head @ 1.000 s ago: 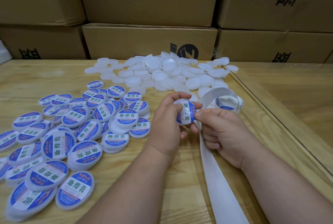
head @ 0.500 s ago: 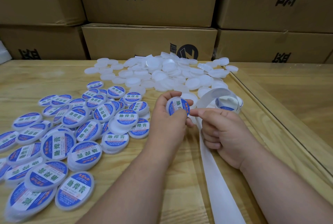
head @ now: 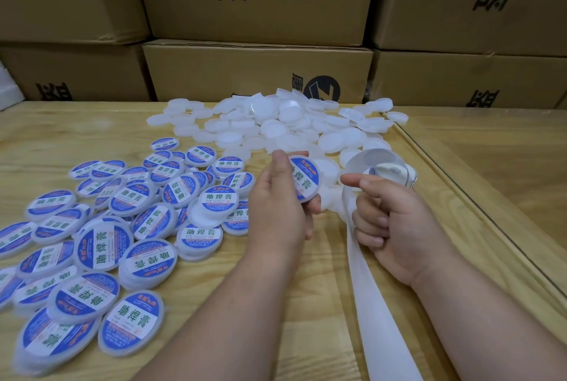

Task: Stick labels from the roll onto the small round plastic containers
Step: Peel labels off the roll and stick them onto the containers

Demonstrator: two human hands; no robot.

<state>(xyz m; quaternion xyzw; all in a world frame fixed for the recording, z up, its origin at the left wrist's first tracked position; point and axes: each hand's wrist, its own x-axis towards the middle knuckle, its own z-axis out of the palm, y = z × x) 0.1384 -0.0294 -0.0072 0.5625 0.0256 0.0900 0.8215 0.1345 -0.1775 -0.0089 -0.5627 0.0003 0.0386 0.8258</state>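
My left hand [head: 276,209] holds a small round container [head: 305,178] with a blue and white label on it, tilted on edge above the table. My right hand [head: 395,218] sits just to its right, fingers curled around the white backing strip [head: 374,313], thumb pointing left and apart from the container. The label roll [head: 389,170] lies behind my right hand. Unlabelled white containers [head: 276,123] are heaped at the back of the table. Several labelled ones [head: 122,227] are spread at the left.
The wooden table [head: 92,135] has a raised edge [head: 478,209] running along the right side. Stacked cardboard boxes [head: 254,71] form a wall right behind the table.
My left hand has carried the labelled container left and up, away from my right hand. My right thumb has come off the label; the right hand stays on the strip.
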